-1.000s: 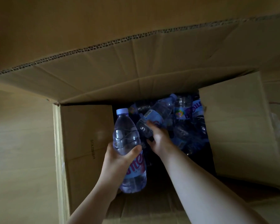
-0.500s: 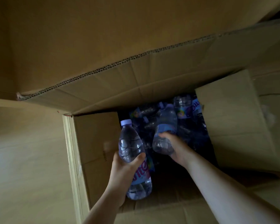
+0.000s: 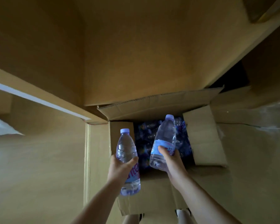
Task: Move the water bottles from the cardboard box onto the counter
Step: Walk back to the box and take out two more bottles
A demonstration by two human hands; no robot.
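Now we're gripping one water bottle [image 3: 126, 148] in our left hand [image 3: 120, 169] and another bottle [image 3: 164, 139] in our right hand [image 3: 172, 162], above the open cardboard box [image 3: 204, 139].

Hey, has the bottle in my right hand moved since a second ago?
Yes. The right hand has lifted its bottle up out of the pile inside the cardboard box; it now sits above the opening, cap pointing away.

A single wide-angle view from the person's head looks steeply down and forward into an open cardboard box [image 3: 200, 143] close below. Both forearms reach in from the bottom edge, so the box opening sits near the middle, with edges visibly bent outward.
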